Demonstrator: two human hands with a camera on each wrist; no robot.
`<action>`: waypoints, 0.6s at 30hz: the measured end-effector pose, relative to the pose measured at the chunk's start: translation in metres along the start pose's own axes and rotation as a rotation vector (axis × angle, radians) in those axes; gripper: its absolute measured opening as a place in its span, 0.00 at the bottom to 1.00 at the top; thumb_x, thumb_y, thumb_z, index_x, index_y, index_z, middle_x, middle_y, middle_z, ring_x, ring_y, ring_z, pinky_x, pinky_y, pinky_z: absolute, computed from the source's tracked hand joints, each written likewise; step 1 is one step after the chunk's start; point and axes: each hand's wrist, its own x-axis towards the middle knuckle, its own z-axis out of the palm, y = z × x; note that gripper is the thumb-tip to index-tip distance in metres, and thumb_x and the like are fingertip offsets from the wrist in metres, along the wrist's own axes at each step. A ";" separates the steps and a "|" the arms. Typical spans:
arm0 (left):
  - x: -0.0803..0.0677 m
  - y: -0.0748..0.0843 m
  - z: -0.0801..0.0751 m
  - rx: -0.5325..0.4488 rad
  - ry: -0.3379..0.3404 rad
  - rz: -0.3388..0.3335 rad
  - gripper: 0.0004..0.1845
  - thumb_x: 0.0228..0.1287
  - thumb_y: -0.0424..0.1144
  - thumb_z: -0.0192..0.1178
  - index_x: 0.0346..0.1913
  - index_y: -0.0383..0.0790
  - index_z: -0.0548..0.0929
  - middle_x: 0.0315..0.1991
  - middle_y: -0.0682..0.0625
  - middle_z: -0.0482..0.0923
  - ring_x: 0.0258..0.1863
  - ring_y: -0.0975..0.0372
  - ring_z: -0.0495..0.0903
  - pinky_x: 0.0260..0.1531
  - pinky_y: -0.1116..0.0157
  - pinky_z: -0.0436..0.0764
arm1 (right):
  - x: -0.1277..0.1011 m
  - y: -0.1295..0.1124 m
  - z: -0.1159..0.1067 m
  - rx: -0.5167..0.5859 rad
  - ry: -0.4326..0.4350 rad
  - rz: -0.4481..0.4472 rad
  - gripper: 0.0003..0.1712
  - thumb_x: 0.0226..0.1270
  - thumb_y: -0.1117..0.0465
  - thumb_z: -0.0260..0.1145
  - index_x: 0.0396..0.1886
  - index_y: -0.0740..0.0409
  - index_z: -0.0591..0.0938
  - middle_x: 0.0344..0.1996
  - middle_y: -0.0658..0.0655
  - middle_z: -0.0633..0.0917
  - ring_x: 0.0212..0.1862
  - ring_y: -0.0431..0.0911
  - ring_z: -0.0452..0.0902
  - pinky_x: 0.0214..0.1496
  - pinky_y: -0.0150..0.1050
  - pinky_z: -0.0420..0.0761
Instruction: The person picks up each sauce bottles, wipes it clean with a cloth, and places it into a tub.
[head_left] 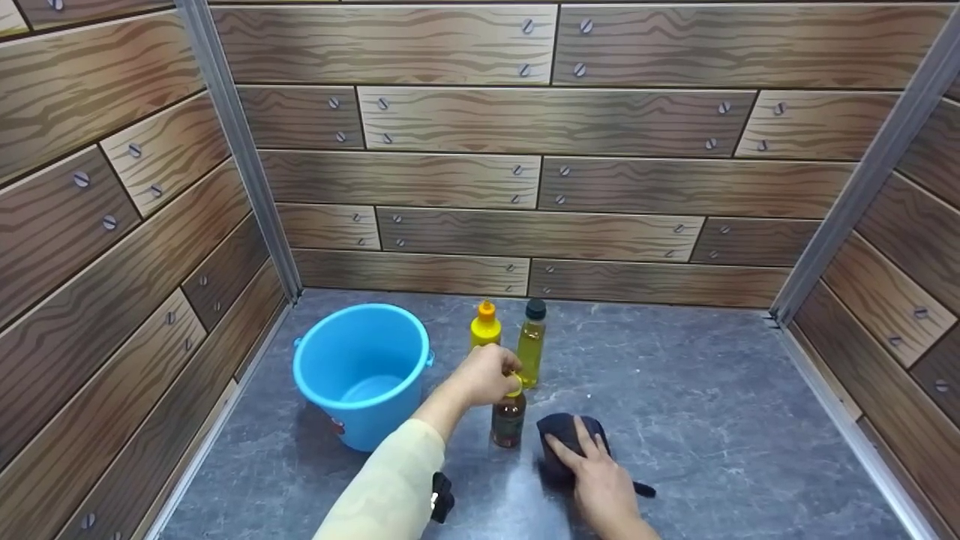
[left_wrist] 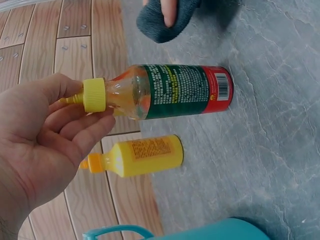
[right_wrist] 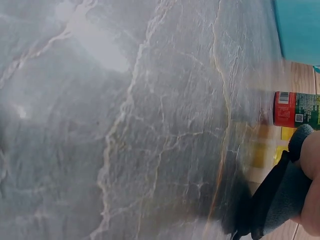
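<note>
A person's left hand (head_left: 486,375) pinches the yellow cap (left_wrist: 94,95) of a dark sauce bottle (head_left: 508,418) standing on the grey stone surface (head_left: 712,405), while the right hand (head_left: 600,480), fingers spread flat, presses a dark cloth (head_left: 559,433) just at the bottle's 3 o'clock. A blue bucket (head_left: 364,371) sits at its 9 o'clock, a yellow squeeze bottle (head_left: 485,328) and an oil bottle (head_left: 531,345) at 12. Lifting straight up by the neck would likely keep neighbours undisturbed.
</note>
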 end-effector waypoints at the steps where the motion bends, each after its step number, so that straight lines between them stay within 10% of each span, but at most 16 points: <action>1: 0.000 0.000 -0.001 0.007 0.008 0.001 0.13 0.71 0.31 0.66 0.56 0.33 0.89 0.47 0.45 0.89 0.43 0.58 0.86 0.46 0.57 0.88 | 0.000 0.000 0.000 0.007 0.014 -0.014 0.44 0.57 0.81 0.68 0.66 0.34 0.85 0.76 0.66 0.72 0.63 0.77 0.76 0.20 0.47 0.79; 10: 0.002 0.002 -0.004 0.029 0.057 -0.035 0.08 0.70 0.38 0.73 0.34 0.38 0.93 0.27 0.53 0.87 0.25 0.65 0.81 0.28 0.65 0.84 | 0.000 -0.008 -0.005 0.051 0.086 -0.134 0.46 0.60 0.81 0.67 0.69 0.31 0.84 0.77 0.64 0.71 0.64 0.74 0.77 0.17 0.39 0.72; 18: 0.004 0.005 -0.005 0.065 0.062 -0.110 0.07 0.66 0.40 0.77 0.40 0.39 0.95 0.37 0.49 0.92 0.41 0.57 0.89 0.40 0.61 0.89 | 0.006 -0.020 -0.011 0.065 0.093 -0.254 0.46 0.61 0.81 0.69 0.69 0.31 0.84 0.78 0.62 0.70 0.65 0.73 0.77 0.23 0.43 0.79</action>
